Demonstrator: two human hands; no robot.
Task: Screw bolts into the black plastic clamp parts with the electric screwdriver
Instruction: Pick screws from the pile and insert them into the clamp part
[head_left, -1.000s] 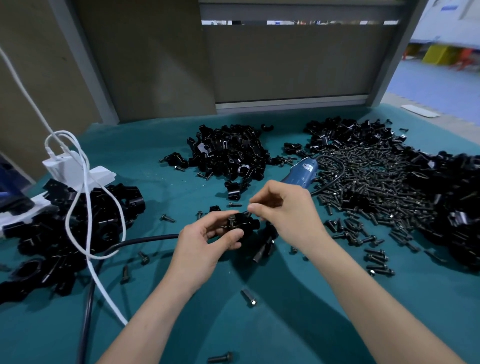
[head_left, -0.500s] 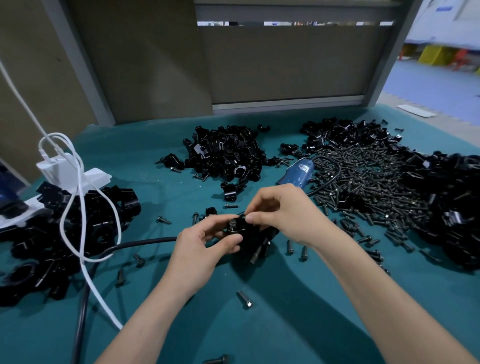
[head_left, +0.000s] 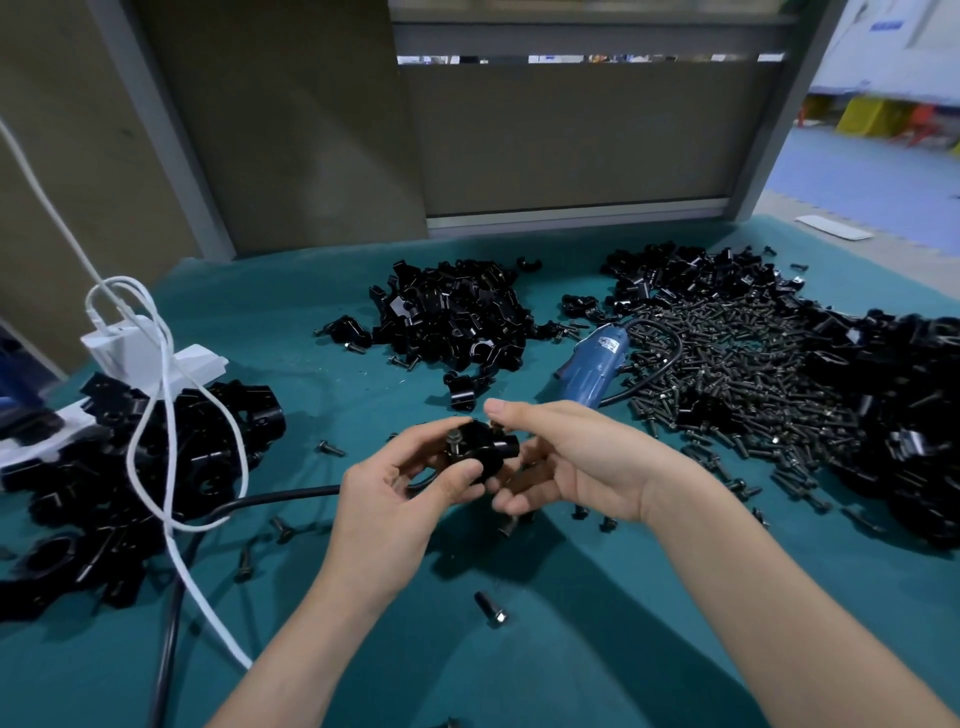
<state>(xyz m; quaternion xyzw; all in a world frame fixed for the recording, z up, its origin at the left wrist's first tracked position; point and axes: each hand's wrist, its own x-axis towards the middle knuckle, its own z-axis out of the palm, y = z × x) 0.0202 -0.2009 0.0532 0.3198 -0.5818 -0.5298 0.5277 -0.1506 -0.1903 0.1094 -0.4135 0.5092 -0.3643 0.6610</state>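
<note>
My left hand (head_left: 397, 499) grips a black plastic clamp part (head_left: 480, 449) between thumb and fingers above the middle of the table. A bolt (head_left: 455, 439) stands in the clamp's top. My right hand (head_left: 576, 462) curls round the clamp's right side, palm turned up, with something small pinched at its fingertips that I cannot make out. The blue electric screwdriver (head_left: 592, 369) lies on the cloth just behind my hands, its black cable looping into the bolt pile.
A large pile of bolts (head_left: 737, 374) lies to the right, clamp part heaps at centre back (head_left: 457, 317), far right (head_left: 909, 415) and left (head_left: 130, 467). White charger and cable (head_left: 150, 374) lie at left. Loose bolts (head_left: 491, 608) and a black cable (head_left: 275, 499) lie on the teal cloth.
Both hands have lifted the clamp a little. My right hand has turned palm up and shifted from above the clamp to its right side.
</note>
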